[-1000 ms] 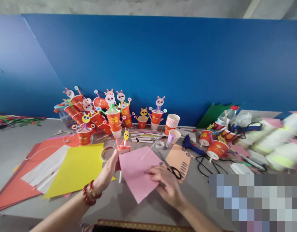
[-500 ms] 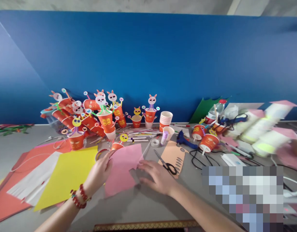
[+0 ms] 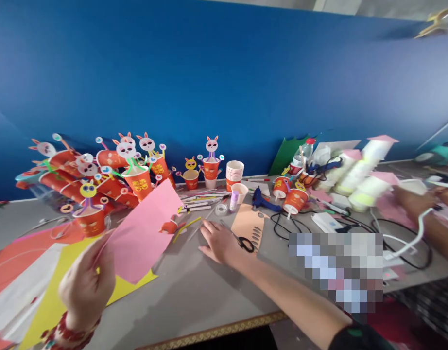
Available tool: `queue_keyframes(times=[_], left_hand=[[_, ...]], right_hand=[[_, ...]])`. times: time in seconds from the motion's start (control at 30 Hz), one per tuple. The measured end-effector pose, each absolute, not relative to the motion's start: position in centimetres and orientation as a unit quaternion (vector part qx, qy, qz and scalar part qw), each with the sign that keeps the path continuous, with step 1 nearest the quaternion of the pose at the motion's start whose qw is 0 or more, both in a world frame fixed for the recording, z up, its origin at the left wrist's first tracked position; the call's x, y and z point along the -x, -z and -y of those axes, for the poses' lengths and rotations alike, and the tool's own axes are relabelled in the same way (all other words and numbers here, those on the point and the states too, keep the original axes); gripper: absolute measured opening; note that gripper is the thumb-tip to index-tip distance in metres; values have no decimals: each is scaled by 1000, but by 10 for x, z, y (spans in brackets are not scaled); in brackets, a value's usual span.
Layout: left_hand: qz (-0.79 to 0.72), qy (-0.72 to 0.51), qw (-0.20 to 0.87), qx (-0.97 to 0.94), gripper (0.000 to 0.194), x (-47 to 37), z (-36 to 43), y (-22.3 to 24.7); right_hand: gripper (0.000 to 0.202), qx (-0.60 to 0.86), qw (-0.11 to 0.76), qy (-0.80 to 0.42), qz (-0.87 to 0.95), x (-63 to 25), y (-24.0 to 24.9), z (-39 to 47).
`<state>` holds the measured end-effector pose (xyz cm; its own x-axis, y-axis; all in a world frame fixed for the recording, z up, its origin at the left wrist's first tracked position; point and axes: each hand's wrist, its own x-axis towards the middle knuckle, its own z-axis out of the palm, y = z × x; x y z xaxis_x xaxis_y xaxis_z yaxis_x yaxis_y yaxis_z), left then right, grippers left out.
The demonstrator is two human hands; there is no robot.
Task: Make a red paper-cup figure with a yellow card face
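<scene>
Raised above the table, a sheet of pink paper (image 3: 144, 238) is tilted up in my left hand (image 3: 91, 279), its near-left edge pinched between the fingers. My right hand (image 3: 220, 243) lies low over the grey tabletop, palm down with fingers extended and apart, and holds nothing I can see. Black-handled scissors (image 3: 247, 244) lie beside it, their blades partly hidden by the hand. They rest on a peach paper cutout (image 3: 248, 221) with several slots. Under the pink sheet lies yellow paper (image 3: 51, 284).
Decorated red cups (image 3: 89, 221) crowd the back left. A stack of white-rimmed cups (image 3: 234, 175), a glue stick (image 3: 233, 201), a tape roll (image 3: 221, 209) and a blue glue gun (image 3: 264, 200) sit mid-table. Black cables and another person's arms (image 3: 424, 209) are at right.
My left hand has lifted the pink paper off the table and carried it left. The right hand has come away from the paper's edge. The camera view has turned right.
</scene>
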<state>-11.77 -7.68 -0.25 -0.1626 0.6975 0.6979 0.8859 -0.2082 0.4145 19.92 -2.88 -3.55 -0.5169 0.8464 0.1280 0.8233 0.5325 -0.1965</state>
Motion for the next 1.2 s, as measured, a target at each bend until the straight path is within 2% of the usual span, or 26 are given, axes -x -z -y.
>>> queue_keyframes(times=[0.07, 0.17, 0.3, 0.43, 0.57, 0.7, 0.9, 1.03, 1.1, 1.2], left_hand=[[607, 425, 82, 667, 31, 111, 79, 3], [580, 426, -30, 694, 31, 92, 77, 5], [572, 409, -189, 686, 37, 64, 78, 20], [551, 335, -257, 720, 37, 51, 89, 45], [542, 275, -206, 767, 42, 55, 98, 62], [552, 274, -126, 777, 54, 53, 98, 70], [528, 265, -26, 806, 66, 37, 98, 58], [528, 199, 41, 824, 48, 36, 109, 43], [488, 173, 44, 854, 45, 36, 115, 39], [366, 103, -17, 925, 58, 31, 117, 40]], right_hand=[[54, 443, 102, -72, 888, -201, 35, 41], [58, 363, 96, -105, 921, -207, 39, 53], [49, 418, 128, -58, 897, -226, 47, 48], [43, 450, 153, -10, 880, -252, 46, 47], [33, 459, 133, -19, 878, -272, 48, 60], [29, 455, 146, -8, 878, -283, 53, 63], [29, 448, 158, -7, 880, -281, 47, 70], [32, 418, 148, -56, 895, -272, 40, 91], [36, 406, 135, -82, 900, -269, 39, 98], [37, 416, 123, -90, 896, -267, 40, 98]])
